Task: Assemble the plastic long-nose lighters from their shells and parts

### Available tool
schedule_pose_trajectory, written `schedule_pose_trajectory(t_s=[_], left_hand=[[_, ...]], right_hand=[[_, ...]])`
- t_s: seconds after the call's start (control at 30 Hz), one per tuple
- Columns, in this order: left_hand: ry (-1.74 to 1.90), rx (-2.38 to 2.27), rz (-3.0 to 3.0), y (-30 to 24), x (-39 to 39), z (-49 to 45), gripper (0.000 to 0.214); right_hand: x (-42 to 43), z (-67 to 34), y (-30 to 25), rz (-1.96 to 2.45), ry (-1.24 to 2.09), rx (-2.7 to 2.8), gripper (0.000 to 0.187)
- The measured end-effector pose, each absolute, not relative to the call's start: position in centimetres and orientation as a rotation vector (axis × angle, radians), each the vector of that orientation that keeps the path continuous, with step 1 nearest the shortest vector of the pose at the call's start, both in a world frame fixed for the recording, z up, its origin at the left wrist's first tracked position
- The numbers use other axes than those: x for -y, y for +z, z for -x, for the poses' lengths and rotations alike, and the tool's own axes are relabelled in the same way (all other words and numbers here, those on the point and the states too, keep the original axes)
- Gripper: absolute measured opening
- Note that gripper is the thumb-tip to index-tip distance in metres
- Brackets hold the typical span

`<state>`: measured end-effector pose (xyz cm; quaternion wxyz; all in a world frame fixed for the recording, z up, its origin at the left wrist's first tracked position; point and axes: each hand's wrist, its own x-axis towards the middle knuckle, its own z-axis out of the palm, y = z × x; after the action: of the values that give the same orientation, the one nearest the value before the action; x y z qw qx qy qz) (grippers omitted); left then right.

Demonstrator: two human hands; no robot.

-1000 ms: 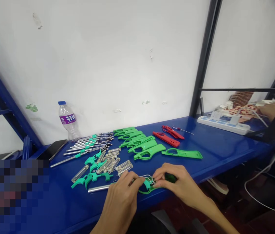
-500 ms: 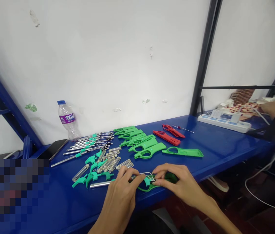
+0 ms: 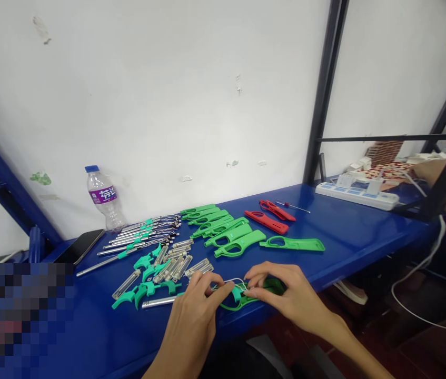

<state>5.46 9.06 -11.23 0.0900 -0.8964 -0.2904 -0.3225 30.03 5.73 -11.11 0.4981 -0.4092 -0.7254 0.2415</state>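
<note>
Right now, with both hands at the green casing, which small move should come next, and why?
Probably, the right hand could press the white wire down into the green casing while the left hand steadies the casing. The wire loops up above the casing near the teal piece, and the right hand's fingers are close to it.

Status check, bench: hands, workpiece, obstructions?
Left hand on front end of green lighter shell, right hand pinching at white wires. Shell open, teal trigger and wires exposed. Loose triggers, clear fuel tanks close beyond left hand.
</note>
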Motion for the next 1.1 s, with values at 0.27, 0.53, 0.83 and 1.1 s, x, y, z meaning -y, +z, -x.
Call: schedule_pose_trajectory(t_s=[0.27,0.53,0.83,1.1], left_hand=[[-0.987,0.832,2.643,-11.5,-9.3,-5.3,0.05],[-0.973,0.811,2.653,-11.7,-9.6,-5.4,0.046],[-0.954,0.913,2.718,-9.6,-7.3,-6.2,0.023],[-1.01,0.887,2.69,-10.0,-7.8,-6.5,0.03]], right_hand=[[-5.8,-29.8,-10.7,1.006,0.572,1.75,0.011],[-5.7,-30.2,-10.4,1.001,0.595,1.797,0.009],[-5.6,-30.4,-10.3,1.003,0.641,1.855,0.02],[-6.0,-30.6,-10.7,0.94,0.722,1.839,0.034]])
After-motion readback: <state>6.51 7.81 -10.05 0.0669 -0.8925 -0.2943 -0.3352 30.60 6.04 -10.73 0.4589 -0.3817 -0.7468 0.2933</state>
